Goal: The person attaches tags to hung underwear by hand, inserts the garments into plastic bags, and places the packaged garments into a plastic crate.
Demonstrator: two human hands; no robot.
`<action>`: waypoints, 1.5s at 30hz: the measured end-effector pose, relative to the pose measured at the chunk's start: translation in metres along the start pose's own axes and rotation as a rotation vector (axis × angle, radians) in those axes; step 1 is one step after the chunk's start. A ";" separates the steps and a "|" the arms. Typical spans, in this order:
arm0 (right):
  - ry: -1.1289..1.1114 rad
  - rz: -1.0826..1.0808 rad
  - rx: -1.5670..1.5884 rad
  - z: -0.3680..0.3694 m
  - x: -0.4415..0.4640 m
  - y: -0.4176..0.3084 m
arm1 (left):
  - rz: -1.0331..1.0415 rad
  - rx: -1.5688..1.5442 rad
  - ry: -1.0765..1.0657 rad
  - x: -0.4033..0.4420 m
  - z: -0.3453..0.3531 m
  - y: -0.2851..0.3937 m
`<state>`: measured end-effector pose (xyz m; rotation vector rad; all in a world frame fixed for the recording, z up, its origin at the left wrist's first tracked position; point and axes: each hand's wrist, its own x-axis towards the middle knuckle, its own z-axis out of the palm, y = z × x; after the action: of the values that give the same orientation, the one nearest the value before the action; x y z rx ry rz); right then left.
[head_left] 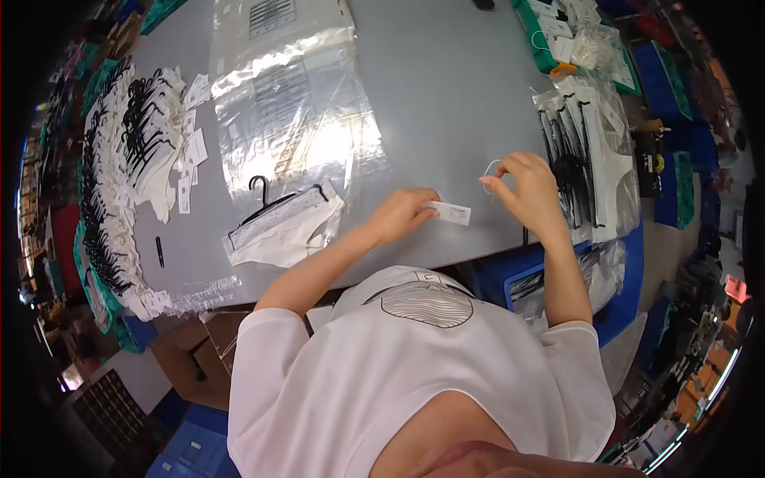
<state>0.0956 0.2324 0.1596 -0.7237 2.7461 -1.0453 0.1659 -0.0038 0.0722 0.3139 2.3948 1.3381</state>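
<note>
Between the fingertips of my left hand (pixel 405 213) is a small white printed tag (pixel 453 213), held near the table's front edge. To its right, my right hand (pixel 526 190) is raised with thumb and forefinger pinched on a thin white string loop (pixel 492 169). Left of my left hand, a white garment (pixel 291 231) lies on the table, clipped to a black hanger (pixel 259 191) whose hook points away from me.
Clear plastic bags (pixel 295 111) cover the table's (pixel 430 88) middle left. Hung white garments (pixel 147 143) line the left side, near a black pen (pixel 159 252). Bagged garments (pixel 590 159) and a green bin (pixel 535 40) stand right. A blue crate (pixel 629 295) sits below the edge.
</note>
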 end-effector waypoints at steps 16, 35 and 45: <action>-0.350 0.077 0.162 0.105 -0.043 -0.060 | 0.170 -0.299 0.009 -0.160 -0.043 -0.040; -0.421 -0.216 0.408 0.221 -0.111 -0.100 | 0.135 0.087 0.213 -0.258 -0.006 -0.036; 0.111 -0.034 0.542 0.209 -0.140 -0.161 | 0.098 -0.146 0.726 -0.273 0.006 -0.053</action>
<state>0.3379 0.0691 0.0982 -0.6358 2.3503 -1.7762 0.4140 -0.1280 0.0830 -0.1289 2.8389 1.9102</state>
